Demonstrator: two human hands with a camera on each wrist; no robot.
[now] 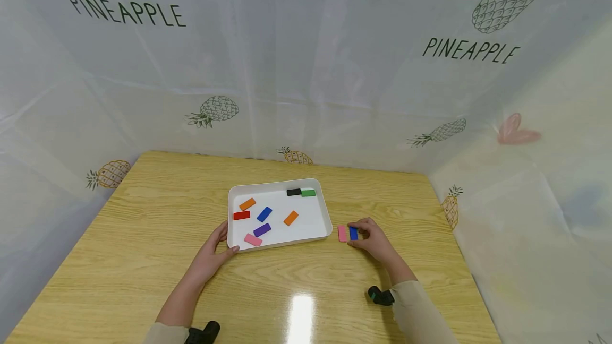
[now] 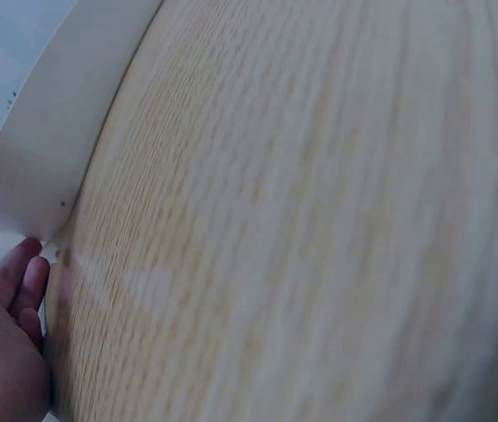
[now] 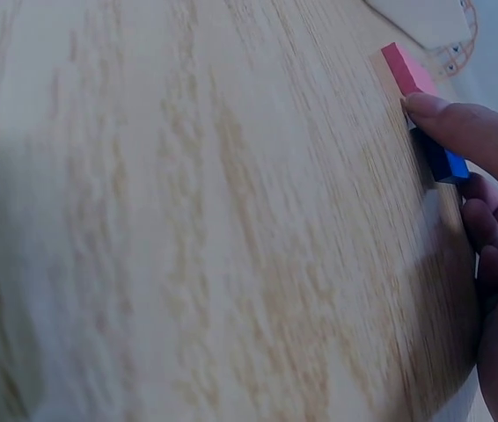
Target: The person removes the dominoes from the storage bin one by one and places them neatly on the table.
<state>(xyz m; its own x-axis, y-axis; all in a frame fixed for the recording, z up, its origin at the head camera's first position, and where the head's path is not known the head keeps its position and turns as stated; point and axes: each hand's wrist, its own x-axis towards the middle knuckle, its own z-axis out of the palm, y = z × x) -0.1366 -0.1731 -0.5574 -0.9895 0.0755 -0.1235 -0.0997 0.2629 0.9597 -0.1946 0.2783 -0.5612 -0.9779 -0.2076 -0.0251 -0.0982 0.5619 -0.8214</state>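
My left hand (image 1: 210, 252) holds the near left corner of a white tray (image 1: 291, 241), its thumb at the front rim and its fingers along the left side. In the left wrist view its fingertips meet the tray's wall (image 2: 42, 132). At the tray's right, my right hand (image 1: 375, 240) pinches a small blue block (image 1: 353, 233) between thumb and fingers, close over the table. Just left of that block lies a pink block (image 1: 341, 233). The right wrist view shows the thumb (image 3: 473, 132) crossing in front of the blue block (image 3: 445, 163), beside the pink one (image 3: 407, 70).
Inside the tray lie scattered blocks: two orange (image 1: 290, 218), a red (image 1: 241, 215), a blue (image 1: 264, 214), a purple (image 1: 262, 230) and a pink (image 1: 253, 240). A black block (image 1: 294, 192) and a green block (image 1: 308, 193) line up end to end by its back wall. Pineapple-print curtains surround the wooden table (image 1: 143, 227).
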